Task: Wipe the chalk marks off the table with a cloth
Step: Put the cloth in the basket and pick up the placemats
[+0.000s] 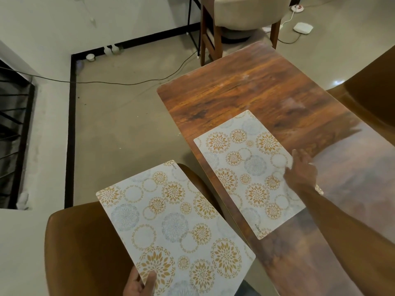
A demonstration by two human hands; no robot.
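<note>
Wood-grain laminate forms the brown rectangular table [245, 86], on which faint whitish chalk smears [241, 79] are seen toward the far end. A white floral-patterned placemat [245, 171] lies flat on the table, its right edge touched by the right hand [301, 174]; the finger grip cannot be told. A second matching placemat [171, 227] is pinched at its near corner by the left hand [139, 284], above a brown leather chair [81, 242].

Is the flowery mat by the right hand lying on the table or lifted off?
On. The mat lies flat on the table; the right hand rests on its edge.
</note>
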